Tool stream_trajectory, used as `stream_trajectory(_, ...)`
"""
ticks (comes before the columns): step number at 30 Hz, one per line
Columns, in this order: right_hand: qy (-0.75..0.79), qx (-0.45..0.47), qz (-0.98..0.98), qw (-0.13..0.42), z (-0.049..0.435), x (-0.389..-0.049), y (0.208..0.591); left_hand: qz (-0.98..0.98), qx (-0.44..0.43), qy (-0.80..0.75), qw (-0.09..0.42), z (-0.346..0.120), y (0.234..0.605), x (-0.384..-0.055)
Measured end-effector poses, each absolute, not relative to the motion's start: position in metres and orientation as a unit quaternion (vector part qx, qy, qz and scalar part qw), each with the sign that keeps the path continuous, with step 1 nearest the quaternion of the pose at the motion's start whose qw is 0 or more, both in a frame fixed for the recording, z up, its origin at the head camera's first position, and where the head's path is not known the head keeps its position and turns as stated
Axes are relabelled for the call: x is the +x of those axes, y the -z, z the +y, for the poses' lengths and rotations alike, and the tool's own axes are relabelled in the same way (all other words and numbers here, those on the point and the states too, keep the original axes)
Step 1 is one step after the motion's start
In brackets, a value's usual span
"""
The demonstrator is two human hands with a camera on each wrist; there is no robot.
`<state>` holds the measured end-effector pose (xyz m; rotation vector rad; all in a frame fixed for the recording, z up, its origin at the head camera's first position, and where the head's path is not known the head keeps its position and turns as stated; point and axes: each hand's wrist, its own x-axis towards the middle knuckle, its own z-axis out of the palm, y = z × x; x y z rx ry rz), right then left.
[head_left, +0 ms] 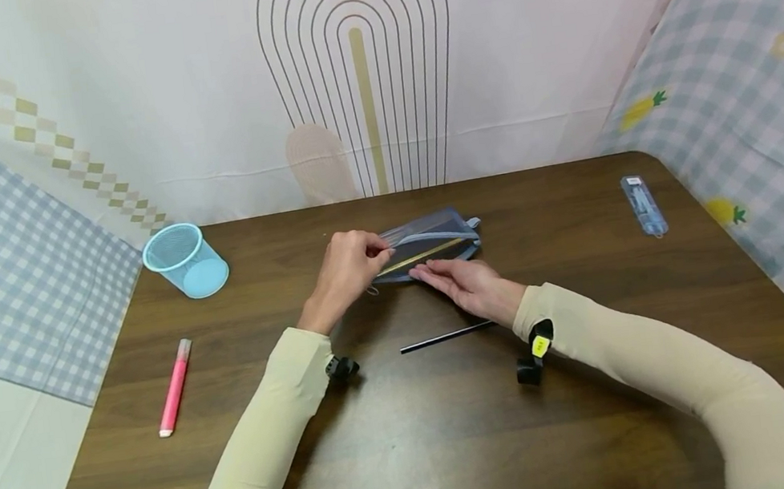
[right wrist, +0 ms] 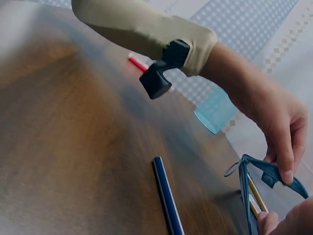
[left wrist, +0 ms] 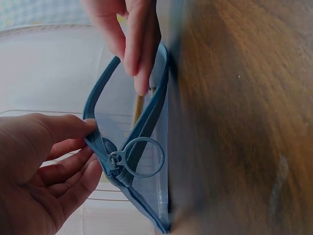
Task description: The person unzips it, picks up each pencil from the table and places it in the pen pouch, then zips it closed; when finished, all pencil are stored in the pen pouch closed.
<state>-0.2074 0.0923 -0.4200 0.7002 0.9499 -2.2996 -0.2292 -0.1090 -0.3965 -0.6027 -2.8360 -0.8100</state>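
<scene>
A blue-grey see-through zip pouch [head_left: 426, 228] lies at mid-table with its mouth spread apart. My left hand [head_left: 350, 269] pinches the rim at its near-left end between thumb and fingers, beside the zip's ring pull [left wrist: 145, 156]. Inside the pouch lies a slim golden-yellow pencil [head_left: 422, 257]; the right wrist view shows a second slim stick beside it. My right hand [head_left: 467, 283] is palm up, its extended fingers reaching into the mouth at the front edge, fingertips [left wrist: 142, 88] right by the pencil's end. A dark blue, pen-like stick [right wrist: 167, 196] lies on the table below my right hand.
A light-blue mesh pen cup [head_left: 186, 260] tilts at the back left. Before it lies a pink marker [head_left: 176, 388]. At the far right is a small blue case [head_left: 644, 205]. The wooden table [head_left: 415, 443] ends at a hanging cloth behind.
</scene>
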Motion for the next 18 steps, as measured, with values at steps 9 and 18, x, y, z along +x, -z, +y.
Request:
stream_trajectory(9,0.851,0.222,0.373,0.297,0.102,-0.193,0.416,-0.937,-0.198,0.279,0.069,-0.108,0.396,-0.229)
stream_trajectory(18,0.847,0.188,0.38,0.322,0.106,-0.189,0.41,-0.937,-0.192,0.284,0.062,-0.108,0.396,-0.229)
